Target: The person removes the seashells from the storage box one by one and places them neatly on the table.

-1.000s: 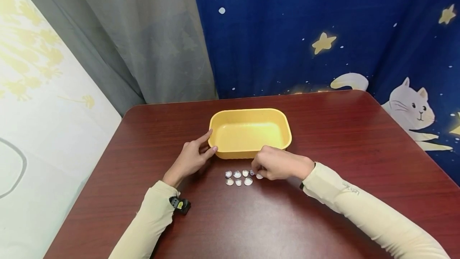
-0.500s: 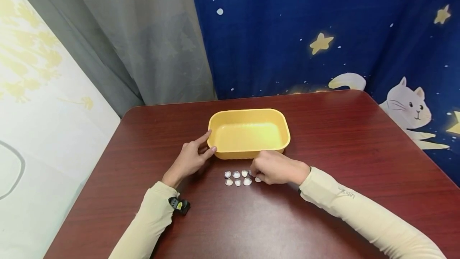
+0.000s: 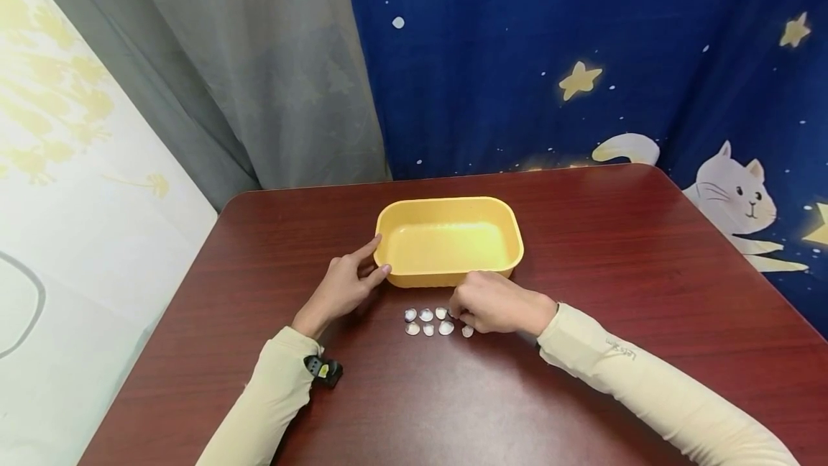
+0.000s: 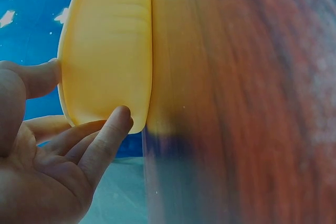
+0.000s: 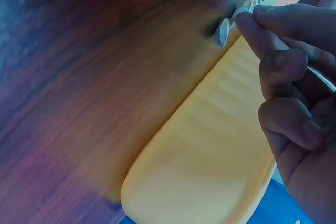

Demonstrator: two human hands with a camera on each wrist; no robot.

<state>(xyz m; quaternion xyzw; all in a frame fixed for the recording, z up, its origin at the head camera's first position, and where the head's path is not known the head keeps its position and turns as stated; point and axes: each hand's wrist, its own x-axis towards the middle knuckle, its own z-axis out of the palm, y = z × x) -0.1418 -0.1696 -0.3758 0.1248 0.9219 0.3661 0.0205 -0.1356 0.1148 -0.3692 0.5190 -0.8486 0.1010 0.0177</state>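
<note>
A yellow plastic basin (image 3: 446, 278) stands on the table. My left hand (image 3: 346, 285) holds its near left corner, thumb and fingers spread around that end. In front of the basin, small whitish seashells (image 3: 428, 330) lie in two short rows. My right hand (image 3: 498, 303) is at the right end of these rows, its fingertips pinching a shell (image 3: 451, 313) that they partly cover. One separate shell (image 3: 468, 331) lies just below that hand. In the right wrist view, a tilted shell (image 5: 223, 33) is beside the pinching fingertips.
The dark red table (image 3: 284, 236) reaches back to a grey curtain (image 3: 310, 78) and a blue curtain (image 3: 491, 78) with stars and a cat. A white wall (image 3: 77, 236) is at the left. A black device (image 3: 326, 371) is strapped to the left wrist.
The rightmost shell has shifted toward me, in line with the front row. My right hand has moved slightly left and nearer me. The left hand and basin have stayed in place.
</note>
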